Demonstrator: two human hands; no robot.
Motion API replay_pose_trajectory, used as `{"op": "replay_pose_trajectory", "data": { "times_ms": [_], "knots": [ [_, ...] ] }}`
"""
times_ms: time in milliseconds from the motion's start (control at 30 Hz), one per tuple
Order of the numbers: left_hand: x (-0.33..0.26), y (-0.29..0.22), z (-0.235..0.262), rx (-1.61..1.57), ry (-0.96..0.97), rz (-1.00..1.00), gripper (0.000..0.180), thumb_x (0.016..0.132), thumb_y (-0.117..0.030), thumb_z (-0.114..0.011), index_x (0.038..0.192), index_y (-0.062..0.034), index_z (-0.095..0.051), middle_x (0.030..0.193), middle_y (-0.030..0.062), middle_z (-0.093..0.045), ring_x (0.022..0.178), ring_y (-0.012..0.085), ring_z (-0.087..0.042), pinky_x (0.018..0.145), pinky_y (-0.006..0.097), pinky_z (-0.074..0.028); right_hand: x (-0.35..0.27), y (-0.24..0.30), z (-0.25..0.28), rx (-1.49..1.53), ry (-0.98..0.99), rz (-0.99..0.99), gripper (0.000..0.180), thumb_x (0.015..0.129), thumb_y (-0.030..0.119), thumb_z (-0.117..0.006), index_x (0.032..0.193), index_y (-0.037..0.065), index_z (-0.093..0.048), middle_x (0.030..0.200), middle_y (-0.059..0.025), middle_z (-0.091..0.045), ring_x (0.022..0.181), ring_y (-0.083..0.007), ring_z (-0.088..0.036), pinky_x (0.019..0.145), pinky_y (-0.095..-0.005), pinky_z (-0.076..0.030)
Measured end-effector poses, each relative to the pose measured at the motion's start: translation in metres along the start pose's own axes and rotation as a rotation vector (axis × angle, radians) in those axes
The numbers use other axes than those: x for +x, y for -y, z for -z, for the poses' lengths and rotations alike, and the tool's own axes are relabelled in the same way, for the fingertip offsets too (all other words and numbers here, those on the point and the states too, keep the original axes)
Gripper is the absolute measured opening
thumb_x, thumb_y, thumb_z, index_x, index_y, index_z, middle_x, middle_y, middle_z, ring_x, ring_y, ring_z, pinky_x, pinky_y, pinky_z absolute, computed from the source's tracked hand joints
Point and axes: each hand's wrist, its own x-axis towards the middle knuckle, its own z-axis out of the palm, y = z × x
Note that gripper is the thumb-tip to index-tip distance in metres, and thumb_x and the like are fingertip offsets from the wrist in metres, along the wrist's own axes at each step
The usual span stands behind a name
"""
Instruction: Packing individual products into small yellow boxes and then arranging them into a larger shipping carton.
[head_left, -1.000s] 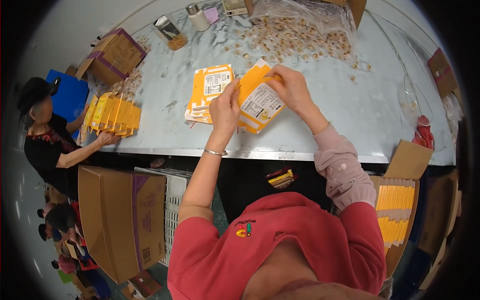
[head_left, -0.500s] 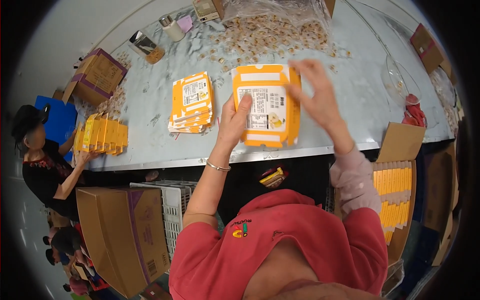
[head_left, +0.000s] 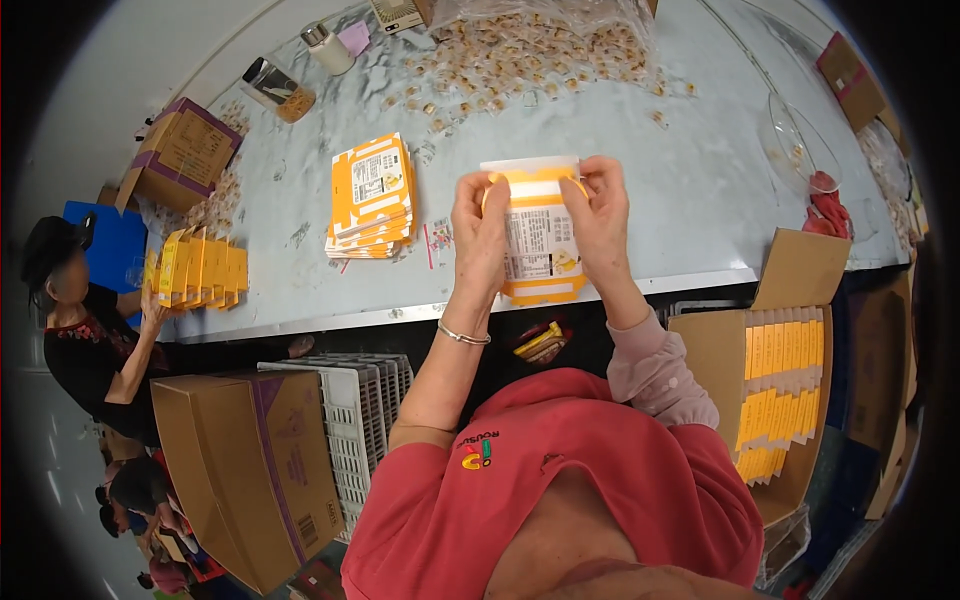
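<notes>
A flat yellow-and-white carton [head_left: 540, 240] with a printed panel is held up over the table's near edge. My left hand [head_left: 481, 228] grips its far left corner, thumb on the face and fingers curled behind. On the far right corner my right hand [head_left: 602, 222] is closed the same way. A white flap stands out beyond the carton's far end, between the two hands. Left of my hands, a stack of similar flat cartons [head_left: 370, 195] lies on the table.
Small wrapped pieces [head_left: 540, 65] are heaped at the back. An open box [head_left: 790, 275] of packed yellow cartons stands at my right; a large brown box [head_left: 235, 470] and a white crate [head_left: 365, 430] stand at my left. A co-worker [head_left: 85, 320] holds yellow cartons at far left.
My right hand, blurred and lifted beside the carton before, now grips its far right corner. My left hand has moved from the carton's left side up to its far left corner.
</notes>
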Motion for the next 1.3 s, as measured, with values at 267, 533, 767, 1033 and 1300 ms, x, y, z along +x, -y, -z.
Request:
{"op": "replay_pose_trajectory", "data": {
  "times_ms": [267, 533, 767, 1033, 1300],
  "knots": [
    [-0.011, 0.002, -0.008, 0.12, 0.102, -0.324, 0.043, 0.083, -0.005, -0.055, 0.118, -0.0042, -0.03, 0.104, 0.0093, -0.05, 0.088, 0.0134, -0.05, 0.08, 0.025, -0.043, 0.026, -0.011, 0.014, 0.354, -0.041, 0.019, 0.034, 0.074, -0.01, -0.049, 0.103, 0.006, -0.04, 0.094, -0.0068, -0.053, 0.084, -0.0118, -0.052, 0.077, -0.0247, -0.044],
    [0.001, 0.021, 0.005, 0.288, 0.151, -0.427, 0.054, 0.076, -0.003, -0.071, 0.115, -0.0026, -0.034, 0.103, 0.0076, -0.05, 0.097, 0.015, -0.054, 0.085, 0.028, -0.047, 0.025, -0.018, 0.031, 0.457, 0.201, -0.279, 0.026, 0.085, 0.012, -0.043, 0.108, 0.002, -0.05, 0.096, -0.0047, -0.054, 0.09, -0.0118, -0.052, 0.084, -0.0248, -0.041],
    [0.013, 0.04, 0.009, 0.227, 0.124, -0.299, 0.06, 0.079, -0.043, -0.068, 0.115, -0.0008, -0.047, 0.106, 0.0092, -0.057, 0.096, 0.0172, -0.055, 0.081, 0.03, -0.046, 0.025, -0.007, 0.023, 0.372, 0.133, -0.273, 0.027, 0.084, 0.012, -0.046, 0.108, 0.0, -0.051, 0.101, -0.0065, -0.055, 0.096, -0.0127, -0.053, 0.087, -0.0268, -0.041],
    [0.023, 0.021, -0.003, 0.229, 0.124, -0.246, 0.047, 0.082, -0.029, -0.066, 0.114, 0.0004, -0.049, 0.104, 0.0099, -0.059, 0.095, 0.0175, -0.055, 0.084, 0.03, -0.045, 0.024, -0.02, 0.034, 0.092, 0.098, -0.129, 0.021, 0.079, 0.004, -0.052, 0.099, 0.002, -0.05, 0.098, -0.0066, -0.055, 0.089, -0.011, -0.052, 0.081, -0.0244, -0.042],
    [0.011, 0.007, -0.014, -0.034, 0.047, -0.114, 0.024, 0.079, -0.012, -0.059, 0.097, -0.0002, -0.051, 0.082, 0.0037, -0.058, 0.076, 0.0089, -0.052, 0.07, 0.023, -0.044, 0.02, 0.007, 0.016, 0.11, 0.062, 0.021, 0.019, 0.076, -0.002, -0.048, 0.094, 0.002, -0.047, 0.093, -0.0058, -0.054, 0.085, -0.0092, -0.05, 0.078, -0.0213, -0.04]
  ]
}}
